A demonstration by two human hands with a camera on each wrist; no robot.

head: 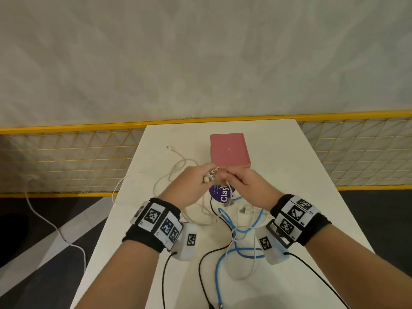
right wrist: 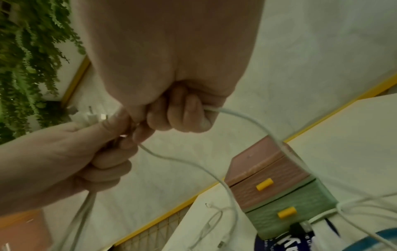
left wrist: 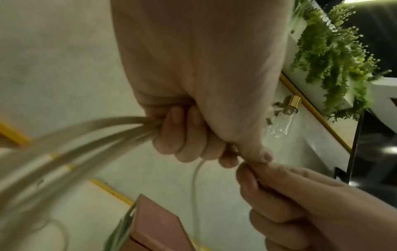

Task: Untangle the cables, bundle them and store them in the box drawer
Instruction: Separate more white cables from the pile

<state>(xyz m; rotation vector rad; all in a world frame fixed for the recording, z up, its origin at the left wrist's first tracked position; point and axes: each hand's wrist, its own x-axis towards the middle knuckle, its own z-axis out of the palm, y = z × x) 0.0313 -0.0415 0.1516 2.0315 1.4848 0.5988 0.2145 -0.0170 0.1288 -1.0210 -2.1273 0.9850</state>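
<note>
Both hands meet above the white table, just in front of the box, which has a pink top. My left hand grips a bunch of white cable strands in its fist, with connector ends sticking out. My right hand touches the left thumb and holds one white cable in its curled fingers. In the right wrist view the box shows a pink drawer over a green one, both closed, with yellow handles. A blue cable and a black cable lie tangled with white ones below my wrists.
A purple "Clay" tub sits under the hands. More white cable loops left of the box, and one strand hangs off the left table edge to the floor. A yellow mesh fence runs behind the table.
</note>
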